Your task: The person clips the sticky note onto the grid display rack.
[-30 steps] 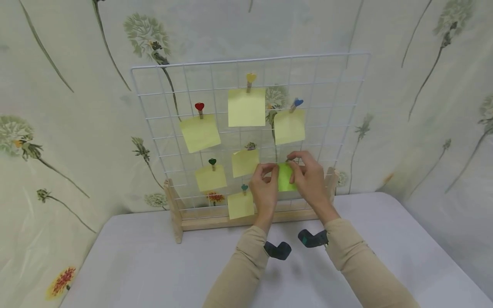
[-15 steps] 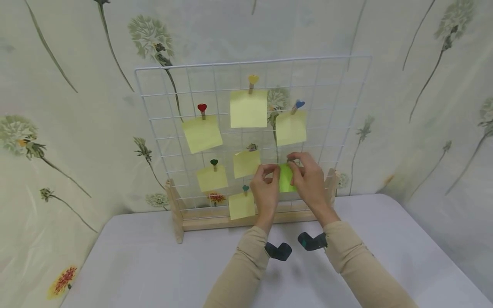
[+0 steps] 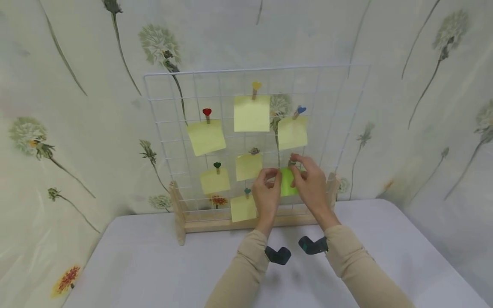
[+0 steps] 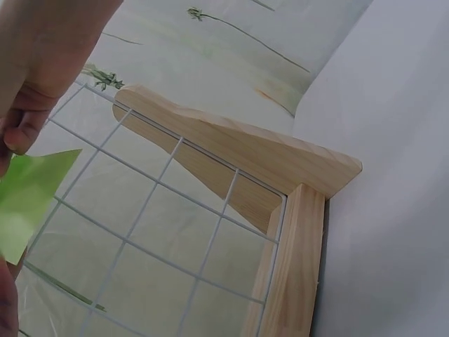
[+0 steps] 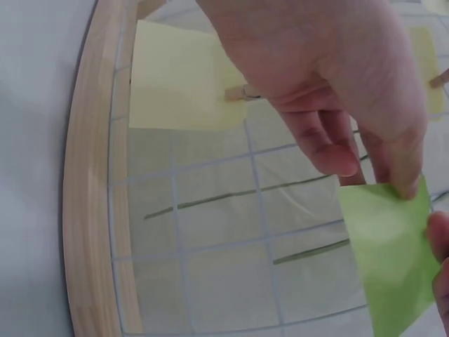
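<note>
A bright green sticky note [image 3: 287, 184] is held up against the white wire grid [image 3: 331, 107], low and right of its middle. My left hand [image 3: 267, 192] pinches the note's upper left edge; the right wrist view shows this left hand [image 5: 330, 77] with thumb and fingertips on the green note [image 5: 389, 242]. At the note's top, my right hand [image 3: 311, 184] pinches a small clothespin [image 3: 292, 163], partly hidden by the fingers. Whether the clothespin grips both note and wire I cannot tell. The green note [image 4: 31, 200] also shows in the left wrist view.
Several yellow sticky notes [image 3: 252, 114] hang on the grid from clothespins with coloured hearts, such as a red-heart clothespin [image 3: 207, 114] and a blue-heart clothespin [image 3: 299, 112]. A wooden stand [image 3: 215, 226] holds the grid on a white-covered table [image 3: 142, 261], before a flower-patterned backdrop [image 3: 404, 141].
The head view has shifted slightly, so the grid sits a little lower. Both hands keep almost the same places at the green note; the clothespin shows more at the right fingertips.
</note>
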`<state>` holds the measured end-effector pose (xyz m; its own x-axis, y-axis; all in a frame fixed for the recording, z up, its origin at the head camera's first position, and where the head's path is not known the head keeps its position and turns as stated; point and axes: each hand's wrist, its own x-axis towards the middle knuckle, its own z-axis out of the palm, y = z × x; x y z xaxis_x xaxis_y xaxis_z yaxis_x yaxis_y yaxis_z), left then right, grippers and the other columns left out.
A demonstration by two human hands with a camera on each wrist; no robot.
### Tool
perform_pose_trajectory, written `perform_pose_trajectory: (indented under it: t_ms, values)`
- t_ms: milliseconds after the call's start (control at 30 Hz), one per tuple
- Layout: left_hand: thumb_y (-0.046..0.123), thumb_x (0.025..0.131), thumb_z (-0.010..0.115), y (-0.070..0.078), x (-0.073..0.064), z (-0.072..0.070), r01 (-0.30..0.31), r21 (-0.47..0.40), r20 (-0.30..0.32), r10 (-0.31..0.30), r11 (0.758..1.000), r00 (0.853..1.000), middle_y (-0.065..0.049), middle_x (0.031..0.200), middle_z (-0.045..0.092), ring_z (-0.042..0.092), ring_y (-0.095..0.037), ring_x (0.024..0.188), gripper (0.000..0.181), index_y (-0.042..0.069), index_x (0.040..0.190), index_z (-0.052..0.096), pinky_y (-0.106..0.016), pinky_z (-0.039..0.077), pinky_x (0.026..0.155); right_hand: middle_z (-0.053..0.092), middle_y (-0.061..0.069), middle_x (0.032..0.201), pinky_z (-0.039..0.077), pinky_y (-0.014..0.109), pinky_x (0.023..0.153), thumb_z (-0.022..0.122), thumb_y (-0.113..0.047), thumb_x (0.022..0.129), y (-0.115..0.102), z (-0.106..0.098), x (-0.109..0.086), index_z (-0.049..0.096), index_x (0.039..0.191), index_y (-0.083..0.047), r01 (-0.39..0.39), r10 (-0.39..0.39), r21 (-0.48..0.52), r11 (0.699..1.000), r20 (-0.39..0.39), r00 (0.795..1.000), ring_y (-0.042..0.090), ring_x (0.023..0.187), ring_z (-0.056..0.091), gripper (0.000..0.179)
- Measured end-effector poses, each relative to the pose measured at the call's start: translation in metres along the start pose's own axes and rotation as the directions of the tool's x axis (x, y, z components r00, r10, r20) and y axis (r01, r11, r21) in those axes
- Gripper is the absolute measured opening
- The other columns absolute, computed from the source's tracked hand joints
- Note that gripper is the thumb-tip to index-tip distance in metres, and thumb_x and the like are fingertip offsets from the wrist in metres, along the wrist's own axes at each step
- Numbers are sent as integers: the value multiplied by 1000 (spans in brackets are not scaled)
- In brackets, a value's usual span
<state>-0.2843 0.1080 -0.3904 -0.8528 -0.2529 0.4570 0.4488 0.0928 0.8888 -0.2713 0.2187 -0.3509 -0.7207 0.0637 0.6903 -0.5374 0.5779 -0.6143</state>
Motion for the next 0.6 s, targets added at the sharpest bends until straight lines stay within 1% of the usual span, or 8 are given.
perform_pose_trajectory:
  t_ms: [67, 133, 200, 267, 333, 433, 533, 600]
  values:
    - [20, 88, 66, -4, -1, 1, 9, 7, 10, -9, 1000, 1000, -1, 96, 73, 67, -13, 66, 12, 14, 99, 67, -21, 53, 58, 62, 9, 117, 44, 19, 41, 55, -4, 93, 1, -1, -2, 59, 124, -9, -3, 3, 3, 1000, -28, 1000, 18, 48, 59, 32]
    - [20, 88, 66, -8, -2, 2, 22, 9, 23, -22, 1000, 999, 0, 96, 73, 66, -12, 63, 13, 16, 100, 67, -21, 53, 56, 63, 8, 113, 43, 17, 41, 54, -2, 92, 4, -2, -6, 58, 124, -11, -19, 18, -5, 1000, -68, 998, 18, 50, 60, 33]
    - [20, 87, 67, -12, -2, 2, 38, 10, 31, -38, 999, 999, 1, 96, 73, 65, -10, 61, 13, 17, 100, 67, -21, 52, 55, 63, 9, 108, 43, 18, 43, 53, -3, 92, 7, -3, -11, 59, 121, -9, -57, 58, 13, 998, -96, 994, 16, 55, 60, 30]
    - [21, 87, 67, -15, -3, 0, 50, 14, 35, -50, 999, 998, 2, 96, 72, 64, -8, 61, 13, 18, 100, 67, -22, 53, 54, 62, 8, 103, 44, 17, 46, 52, -6, 94, 16, -3, -17, 59, 118, -9, -108, 111, 39, 993, -100, 989, 11, 60, 59, 25]
    - [21, 87, 67, -18, -4, -2, 60, 22, 43, -61, 998, 997, 3, 96, 72, 64, -7, 64, 13, 18, 100, 67, -21, 53, 56, 60, 7, 101, 45, 16, 50, 51, -9, 95, 19, -5, -27, 59, 116, -10, -186, 191, 65, 980, -72, 979, 9, 67, 58, 22]
    - [22, 87, 67, -23, -8, -5, 69, 18, 66, -70, 997, 995, 2, 97, 71, 65, -7, 70, 14, 16, 100, 68, -21, 53, 59, 58, 8, 102, 47, 18, 57, 50, -10, 96, 16, -12, -47, 57, 117, -7, -288, 290, 90, 953, -9, 957, 14, 76, 58, 22]
    - [21, 87, 67, -31, -16, -11, 78, 6, 87, -78, 997, 993, -1, 95, 72, 67, -11, 67, 14, 13, 99, 68, -20, 52, 55, 56, 11, 103, 48, 19, 59, 50, -7, 96, 15, -17, -70, 54, 119, -3, -350, 347, 86, 933, 46, 937, 18, 80, 58, 24]
    - [22, 88, 67, -37, -23, -16, 95, 8, 104, -95, 995, 990, -3, 93, 72, 69, -16, 63, 15, 13, 98, 68, -20, 51, 51, 57, 12, 103, 49, 21, 60, 49, -5, 96, 20, -20, -86, 53, 119, -1, -385, 380, 91, 918, 73, 922, 14, 80, 59, 24]
